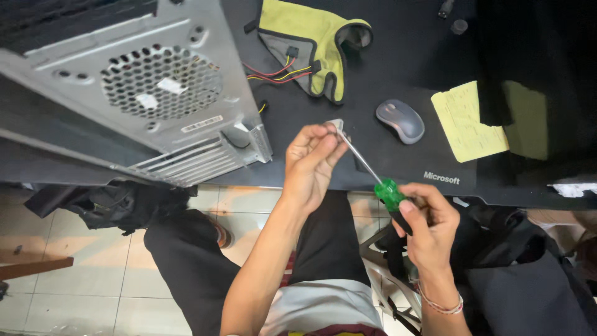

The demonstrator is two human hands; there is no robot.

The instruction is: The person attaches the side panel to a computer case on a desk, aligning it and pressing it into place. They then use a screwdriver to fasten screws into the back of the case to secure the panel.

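You hold a small metal bracket pinched in the fingers of your left hand, raised just above the near edge of the table. The tip of a screwdriver meets the bracket from the lower right; its thin steel shaft slants down to a green and black handle. Your right hand is clenched round that handle, below the table edge and over your lap.

Just beyond the bracket, a grey mouse lies on the dark table. To its right sits a yellow paper note, partly in shadow. Further back lies a yellow-and-grey glove, with red, yellow and black wires running across it.

To your left a grey computer case lies tilted on the table, its round perforated fan grille and slotted rear panel facing you. Under the table you see pale floor tiles, a black bag and your dark trousers.
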